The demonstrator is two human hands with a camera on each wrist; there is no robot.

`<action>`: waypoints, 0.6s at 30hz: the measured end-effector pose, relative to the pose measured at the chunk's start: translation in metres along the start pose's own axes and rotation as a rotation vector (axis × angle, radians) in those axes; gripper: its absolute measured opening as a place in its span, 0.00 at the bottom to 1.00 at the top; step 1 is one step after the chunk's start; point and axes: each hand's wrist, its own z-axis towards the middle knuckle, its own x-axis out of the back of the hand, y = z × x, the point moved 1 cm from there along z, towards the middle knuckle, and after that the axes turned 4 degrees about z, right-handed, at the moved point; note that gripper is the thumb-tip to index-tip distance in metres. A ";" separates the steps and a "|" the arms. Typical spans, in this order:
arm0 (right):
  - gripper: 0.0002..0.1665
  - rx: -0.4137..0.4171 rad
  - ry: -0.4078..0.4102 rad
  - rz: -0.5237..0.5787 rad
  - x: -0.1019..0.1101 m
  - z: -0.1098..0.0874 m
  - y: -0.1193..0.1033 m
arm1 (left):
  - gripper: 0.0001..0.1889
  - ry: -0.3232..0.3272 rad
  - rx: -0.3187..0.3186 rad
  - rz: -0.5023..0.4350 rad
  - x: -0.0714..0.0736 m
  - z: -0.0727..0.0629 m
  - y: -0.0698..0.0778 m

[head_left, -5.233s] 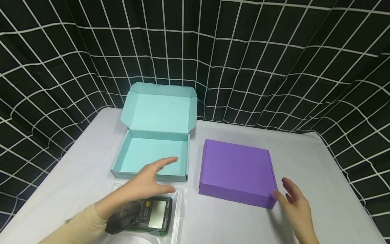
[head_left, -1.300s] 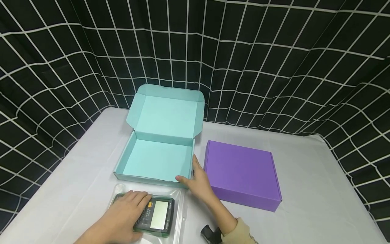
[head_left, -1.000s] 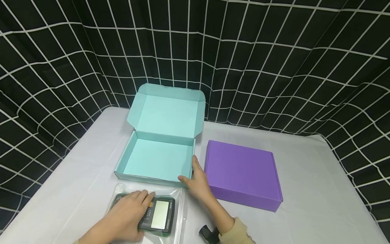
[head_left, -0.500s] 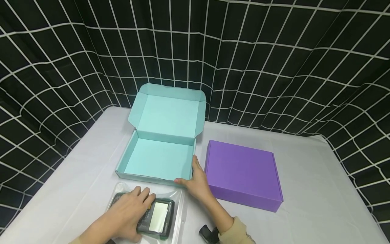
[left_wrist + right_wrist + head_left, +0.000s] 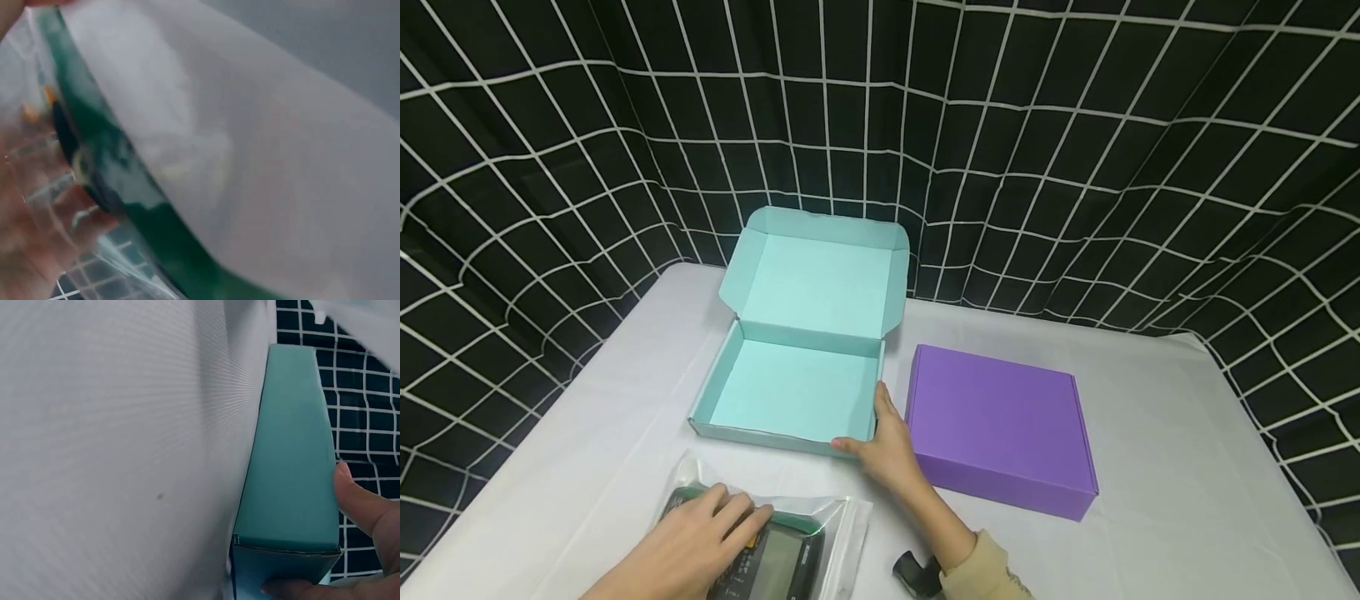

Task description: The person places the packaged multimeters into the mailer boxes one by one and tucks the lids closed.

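At 7 o'clock in the head view, the left hand [image 5: 688, 537] grips a meter [image 5: 778, 567] through the clear bag [image 5: 850, 542] around it, fingers curled over the casing. The meter's screen shows toward 3 o'clock from that hand; the left wrist view is blurred but shows a green edge. Past the bag, toward 12 o'clock and apart from it, lies the teal box [image 5: 797, 392], its lid raised at the back. At the box's 4 o'clock corner is the right hand [image 5: 883, 442], thumb and forefinger spread, thumb touching the front wall, forefinger tip at the side wall's upper edge. At 6 o'clock, a black object [image 5: 916, 573] sits beside the tan sleeve [image 5: 981, 571]. At 3 o'clock from the teal box, the purple box [image 5: 1000, 429] lies closed on the white counter [image 5: 1165, 467]. A gridded curtain [image 5: 1000, 167] rises from 9 through 12 to 3 o'clock.
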 end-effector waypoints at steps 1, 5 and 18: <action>0.62 0.001 0.000 -0.001 0.000 0.000 0.000 | 0.43 0.015 -0.010 0.002 0.002 -0.001 0.000; 0.62 0.006 0.004 0.000 0.000 -0.001 0.000 | 0.42 0.081 -0.016 -0.014 0.008 -0.001 -0.001; 0.57 0.072 0.011 -0.003 0.002 -0.001 0.003 | 0.59 0.058 0.107 -0.075 0.031 0.022 -0.039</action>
